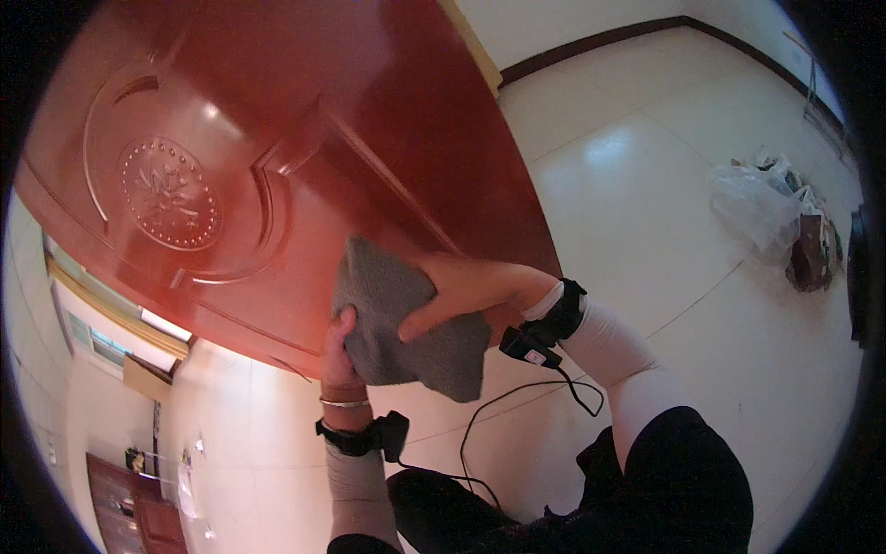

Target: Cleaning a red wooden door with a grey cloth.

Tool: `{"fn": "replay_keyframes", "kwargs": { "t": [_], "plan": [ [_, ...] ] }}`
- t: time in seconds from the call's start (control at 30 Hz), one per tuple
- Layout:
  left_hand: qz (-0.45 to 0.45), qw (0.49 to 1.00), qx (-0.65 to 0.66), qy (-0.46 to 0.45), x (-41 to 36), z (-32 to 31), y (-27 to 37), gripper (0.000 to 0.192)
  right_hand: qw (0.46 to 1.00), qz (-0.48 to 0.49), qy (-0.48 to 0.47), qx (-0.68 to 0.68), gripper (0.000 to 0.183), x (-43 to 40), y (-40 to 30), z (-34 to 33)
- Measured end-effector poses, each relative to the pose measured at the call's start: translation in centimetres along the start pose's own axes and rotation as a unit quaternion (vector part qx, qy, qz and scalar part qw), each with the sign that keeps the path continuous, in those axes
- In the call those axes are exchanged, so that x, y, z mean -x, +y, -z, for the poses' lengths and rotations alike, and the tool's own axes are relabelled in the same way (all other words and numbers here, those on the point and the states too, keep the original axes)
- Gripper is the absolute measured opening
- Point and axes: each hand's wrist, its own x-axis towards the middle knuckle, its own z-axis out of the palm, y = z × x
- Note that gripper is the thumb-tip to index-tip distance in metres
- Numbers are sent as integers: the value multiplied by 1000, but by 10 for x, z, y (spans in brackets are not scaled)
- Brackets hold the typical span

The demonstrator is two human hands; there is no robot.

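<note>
A grey cloth (408,318), folded into a thick pad, is held between my two hands in front of a glossy red-brown door panel (387,124). My left hand (341,353) grips the cloth's left edge with the thumb on top. Over its upper right side lies my right hand (464,287), thumb spread across the cloth and the other fingers partly hidden. Raised mouldings and a dotted oval relief (171,194) decorate the panel. Each wrist wears a black strap with a small device, and a black cable (462,443) runs below them.
Pale tiles cover the floor (623,208). Clear plastic bags (758,204) and a dark brown object (810,253) lie on it at the right. A dark skirting board (588,45) follows the wall. At the lower left stands a dark red door (114,498).
</note>
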Motion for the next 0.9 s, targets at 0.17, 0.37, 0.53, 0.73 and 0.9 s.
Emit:
{"fn": "replay_keyframes", "kwargs": {
  "t": [0.17, 0.37, 0.53, 0.73, 0.9],
  "plan": [
    [-116, 940, -320, -32, -35, -42, 50, 40, 974, 69, 186, 112, 52, 3, -5, 27],
    [-433, 827, -358, -40, -78, -104, 106, 33, 855, 265, 382, -230, 42, 67, -65, 45],
    [-568, 632, -526, -13, -107, -142, 138, 33, 609, 429, 643, -178, 43, 83, -59, 70],
    [-689, 374, -620, -13, -144, -185, 154, 41, 586, 360, 721, -84, 37, 69, -34, 95],
    [-743, 284, -601, 81, -157, -183, 215, 50, 689, 290, 664, 11, 35, 50, -4, 97]
  ]
}}
